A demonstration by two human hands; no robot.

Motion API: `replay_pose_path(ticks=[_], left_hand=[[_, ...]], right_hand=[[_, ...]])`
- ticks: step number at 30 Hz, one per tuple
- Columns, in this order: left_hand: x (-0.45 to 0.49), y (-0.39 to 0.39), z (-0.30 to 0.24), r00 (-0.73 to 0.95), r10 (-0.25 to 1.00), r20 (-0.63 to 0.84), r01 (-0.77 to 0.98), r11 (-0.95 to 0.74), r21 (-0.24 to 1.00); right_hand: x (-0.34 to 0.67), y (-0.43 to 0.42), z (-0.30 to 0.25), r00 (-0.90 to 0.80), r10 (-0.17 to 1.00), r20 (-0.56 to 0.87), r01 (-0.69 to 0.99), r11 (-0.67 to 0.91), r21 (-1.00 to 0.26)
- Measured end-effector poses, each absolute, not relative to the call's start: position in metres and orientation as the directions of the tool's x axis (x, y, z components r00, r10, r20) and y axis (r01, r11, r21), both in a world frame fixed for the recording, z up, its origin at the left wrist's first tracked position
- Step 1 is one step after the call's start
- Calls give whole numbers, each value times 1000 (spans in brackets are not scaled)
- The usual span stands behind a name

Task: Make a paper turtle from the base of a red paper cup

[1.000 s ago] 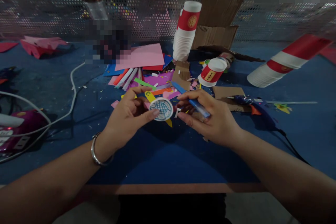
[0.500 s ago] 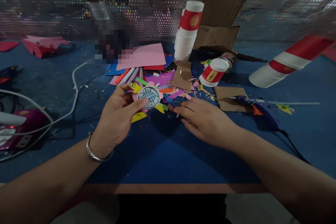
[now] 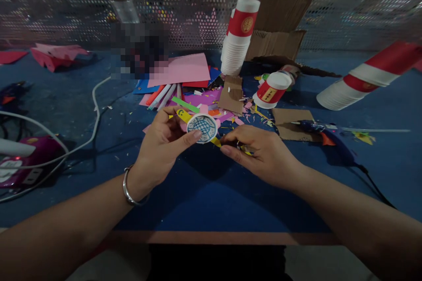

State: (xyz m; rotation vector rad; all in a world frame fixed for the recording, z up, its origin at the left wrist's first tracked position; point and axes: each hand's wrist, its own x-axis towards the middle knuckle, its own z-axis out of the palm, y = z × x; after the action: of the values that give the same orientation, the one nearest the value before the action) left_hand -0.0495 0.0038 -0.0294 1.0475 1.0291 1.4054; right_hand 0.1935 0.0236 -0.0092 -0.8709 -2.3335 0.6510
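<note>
My left hand [image 3: 163, 147] pinches a paper-cup craft [image 3: 201, 127], its round white bottom scribbled with blue lines facing me and yellow and pink paper petals sticking out round it. My right hand [image 3: 260, 151] rests just to the right of it, fingers curled and touching a yellow petal at the craft's lower right edge. A metal bangle circles my left wrist.
Coloured paper scraps, markers [image 3: 163, 95] and a pink sheet [image 3: 180, 69] lie behind the hands. A stack of red-and-white cups [image 3: 238, 37] stands at the back, one cup [image 3: 272, 90] lies tipped, another stack [image 3: 362, 77] lies at right. A blue glue gun [image 3: 329, 138] rests on cardboard; a white cable [image 3: 95, 109] crosses left.
My right hand held a blue marker a second ago, then lay flat without it; now it curls up to the craft's edge. My left hand has shifted the craft slightly right and down.
</note>
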Motion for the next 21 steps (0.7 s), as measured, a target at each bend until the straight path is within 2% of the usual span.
replay_pose_path(ticks=[12,18,21], left_hand=[[-45,-1,-27,0,997,75,-254,-72,964],[-46,0,-28,-20,1000,23,-293,-28,956],[-46,0,-26,58,998,-10,-302,28,953]], right_hand=[[190,22,-7,-596,747,296,399,595,-698],[189,23,-8,-601,748,282,376,575,-727],[189,23,-7,-602,746,286,375,580,-723]])
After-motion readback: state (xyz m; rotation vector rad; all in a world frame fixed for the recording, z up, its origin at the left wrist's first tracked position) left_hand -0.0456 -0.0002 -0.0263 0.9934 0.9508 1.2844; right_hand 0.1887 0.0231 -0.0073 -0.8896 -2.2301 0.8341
